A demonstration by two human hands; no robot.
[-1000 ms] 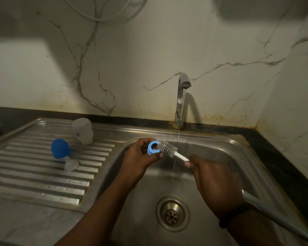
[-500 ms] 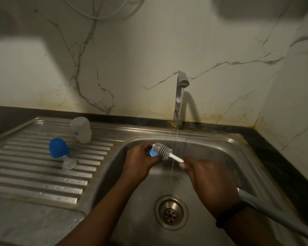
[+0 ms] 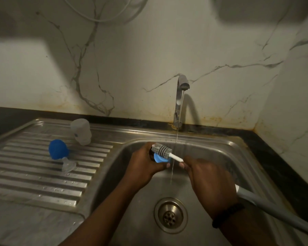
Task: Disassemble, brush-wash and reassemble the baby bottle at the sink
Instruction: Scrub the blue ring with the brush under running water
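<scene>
The left hand (image 3: 146,162) pinches the blue ring (image 3: 160,158); the right hand (image 3: 208,180) grips the brush (image 3: 163,150), bristles seemingly on the ring's rim. Wet plastic could slip and drop beneath both hands. The bottle (image 3: 81,131) lies far left of them.

Basin (image 3: 226,157) floor open around drain (image 3: 170,215); tap (image 3: 180,96) blocks rear

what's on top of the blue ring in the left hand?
The grey bristle head of the bottle brush lies across the blue ring, which the left hand grips. The right hand holds the brush handle. The ring's underside and far edge are covered by fingers.
</scene>
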